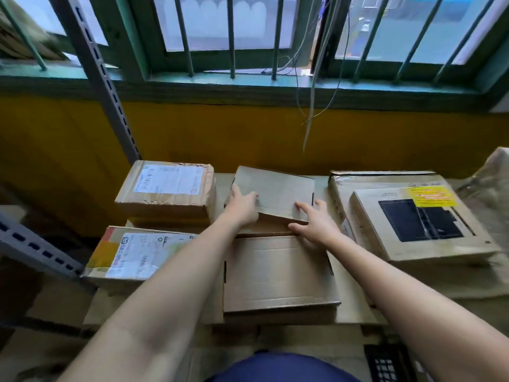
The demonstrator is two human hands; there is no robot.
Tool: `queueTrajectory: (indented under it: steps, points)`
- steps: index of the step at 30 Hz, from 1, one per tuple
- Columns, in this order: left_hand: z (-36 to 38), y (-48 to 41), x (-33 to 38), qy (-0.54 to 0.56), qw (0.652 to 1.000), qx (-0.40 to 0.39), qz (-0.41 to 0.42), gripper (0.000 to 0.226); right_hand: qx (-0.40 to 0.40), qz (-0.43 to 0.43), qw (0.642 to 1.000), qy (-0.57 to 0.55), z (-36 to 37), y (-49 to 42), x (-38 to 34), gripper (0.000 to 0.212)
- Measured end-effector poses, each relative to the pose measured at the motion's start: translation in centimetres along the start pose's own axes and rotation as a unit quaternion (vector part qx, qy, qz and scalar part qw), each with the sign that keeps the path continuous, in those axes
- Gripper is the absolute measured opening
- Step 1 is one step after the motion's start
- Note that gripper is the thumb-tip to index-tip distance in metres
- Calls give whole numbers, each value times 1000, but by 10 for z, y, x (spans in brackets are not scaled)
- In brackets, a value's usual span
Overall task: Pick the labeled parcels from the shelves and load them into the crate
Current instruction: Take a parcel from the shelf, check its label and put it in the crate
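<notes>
Left hand (242, 205): grips the near left corner of the rear plain box (278, 188), thumb across the top, fingers along its left side.
Right hand (316, 224): fingers spread wide on the top of the same box at its near right corner, thumb tucked under the near edge, so it pinches the cardboard.
Rear plain box: flat, brown, closed, with no label on the face that shows. It sits mid-shelf toward the wall, its near edge overlapping the front plain box (278, 271).
Front plain box: flat, closed and unlabelled on top, nearest the person.
Labelled parcels: one taped carton with a white label at rear left (168, 188); a second with a white label and a yellow patch at front left (135, 255). Both are closed and untouched.
Right stack: a printed box (418, 224) with a dark picture and a yellow sticker lies on a larger carton (341, 188).
Contents: every box is shut, so nothing inside can be seen.
Crate: a dark gridded object (385, 362) shows at the bottom right edge; I cannot tell whether it is the crate or what it holds.
Shelf: a grey slotted upright (110, 92) rises at the left.
Behind: a barred window (231, 37) above a yellow wall, with loose wires (311, 106) hanging down.
</notes>
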State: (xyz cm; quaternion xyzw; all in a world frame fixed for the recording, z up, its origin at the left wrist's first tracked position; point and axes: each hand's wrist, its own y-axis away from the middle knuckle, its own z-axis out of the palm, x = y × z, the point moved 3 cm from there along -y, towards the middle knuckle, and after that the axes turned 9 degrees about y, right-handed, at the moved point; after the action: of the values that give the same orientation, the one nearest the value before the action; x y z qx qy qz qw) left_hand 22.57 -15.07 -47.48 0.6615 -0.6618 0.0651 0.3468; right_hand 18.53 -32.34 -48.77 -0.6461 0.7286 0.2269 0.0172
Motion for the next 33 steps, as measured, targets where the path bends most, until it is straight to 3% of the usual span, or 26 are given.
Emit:
queueTrajectory:
  steps: [4, 7, 11, 14, 17, 19, 23, 28, 31, 33]
  points:
    - [3, -1, 0, 6, 998, 37, -56, 44, 23, -43, 998, -45, 0, -2, -2, 51]
    - [-4, 1, 1, 47, 996, 69, -25, 54, 116, -69, 987, -87, -10, -1, 3, 40]
    - [-41, 19, 16, -4, 957, 228, 181, 43, 265, -80, 940, -198, -52, 1, 13, 32]
    - [-72, 26, 25, -32, 917, 254, 306, 45, 277, -132, 923, -234, -81, 2, 17, 43]
    - [-96, 27, 33, 102, 900, 265, 330, 50, 273, -172, 916, -237, -100, 8, 20, 44]
    - [-106, 27, 36, 229, 881, 292, 294, 47, 253, -173, 903, -301, -105, 13, 20, 34]
    - [-103, 26, 27, 375, 873, 258, 177, 37, 220, -120, 872, -421, -98, 21, 18, 18]
    - [-94, 45, 23, 356, 891, 187, 208, 35, 198, -69, 853, -479, -80, 49, 24, 8]
    - [-91, 67, 31, 317, 909, 129, 237, 62, 240, -19, 803, -545, -74, 82, 39, 7]
    - [-82, 82, 42, 271, 922, 103, 258, 76, 231, -4, 799, -555, -76, 112, 56, 10]
